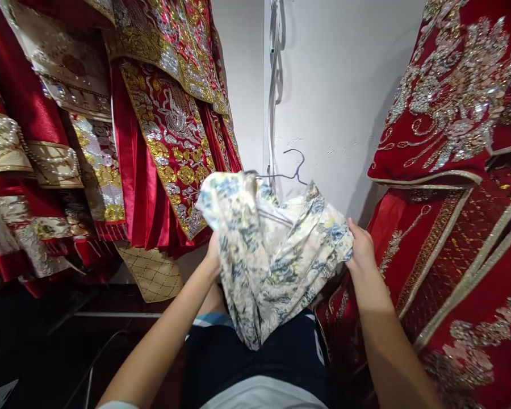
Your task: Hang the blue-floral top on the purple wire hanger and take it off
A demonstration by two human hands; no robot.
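Observation:
A floral shirt (276,261), cream with blue and yellow print, hangs on a thin purple wire hanger (298,162) in front of my lap. The hanger's hook stands up past the collar, with nothing around it. My left hand (213,253) grips the shirt's left side below the sleeve, its fingers mostly behind the cloth. At the other sleeve's edge, my right hand (360,244) pinches the fabric between thumb and fingers. The cloth is stretched between both hands, and its lower part droops toward my dark shorts (255,363).
Red gowns with gold and silver embroidery (170,125) hang on the left. More beaded red garments (451,102) hang close by on the right. A white wall (332,85) with a cable (273,102) running down it stands ahead.

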